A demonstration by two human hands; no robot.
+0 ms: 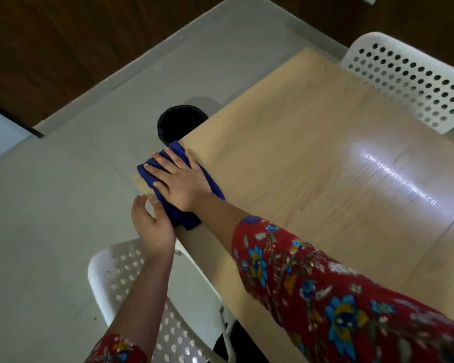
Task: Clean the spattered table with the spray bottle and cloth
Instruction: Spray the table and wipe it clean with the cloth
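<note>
A dark blue cloth [212,180] lies bunched at the left edge of the light wooden table [312,142]. My right hand [178,179] presses flat on top of the cloth, fingers spread toward the table's edge. My left hand [150,224] is cupped just off that edge, below the cloth, with its fingers apart and its thumb touching the cloth's near end. No spray bottle is in view. The tabletop shows a bright streaky glare [396,176] on the right.
A black bin [180,121] stands on the grey floor beside the table's far-left edge. One white perforated chair [409,79] is at the far right, another [152,297] is under my left arm. Dark wood panels line the back.
</note>
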